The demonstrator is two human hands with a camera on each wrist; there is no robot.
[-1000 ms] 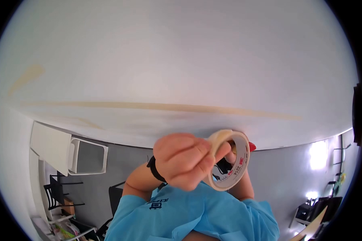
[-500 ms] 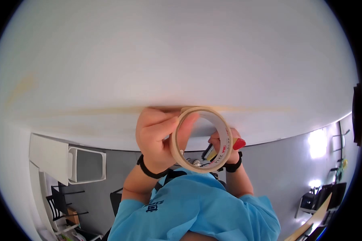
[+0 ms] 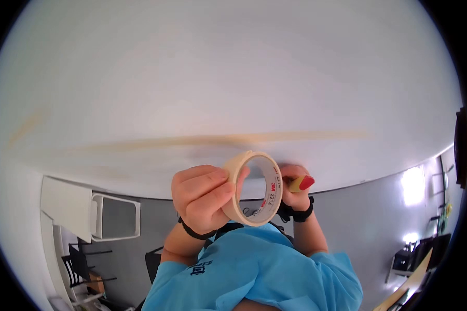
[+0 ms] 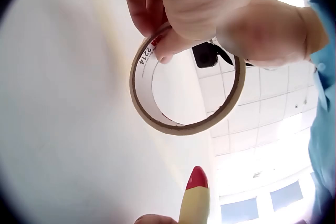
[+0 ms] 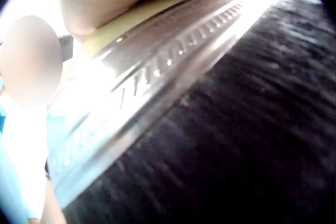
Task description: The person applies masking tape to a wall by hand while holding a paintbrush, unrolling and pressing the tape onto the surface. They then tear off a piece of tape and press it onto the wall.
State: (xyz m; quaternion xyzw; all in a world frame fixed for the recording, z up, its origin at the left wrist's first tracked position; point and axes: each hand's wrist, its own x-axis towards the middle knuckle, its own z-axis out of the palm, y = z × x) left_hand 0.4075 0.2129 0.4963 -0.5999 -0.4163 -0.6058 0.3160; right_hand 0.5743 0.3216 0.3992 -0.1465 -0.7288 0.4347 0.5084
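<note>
My left hand (image 3: 200,199) pinches a roll of masking tape (image 3: 233,199) by its side, thumb inside the ring and fingers outside. In the left wrist view, the roll (image 4: 181,129) shows its open ring and printed core. Beside it, my right hand (image 3: 298,202) grips a brush by its yellow, red-tipped handle (image 3: 299,183). Dark bristles (image 5: 236,129) and a metal ferrule (image 5: 168,50) fill much of the right wrist view. A long pale-yellow strip (image 3: 202,140) runs across the white surface above both hands.
A short yellowish strip (image 3: 25,129) marks the white surface at far left. White furniture with a grey panel (image 3: 118,216) and a black chair (image 3: 73,269) stand at lower left. Dark items and a pale board (image 3: 410,280) are at lower right.
My left hand and the tape roll have moved left from their first position, rising near the strip and then dropping below it. My right hand has come out from behind the roll, still gripping the brush.
</note>
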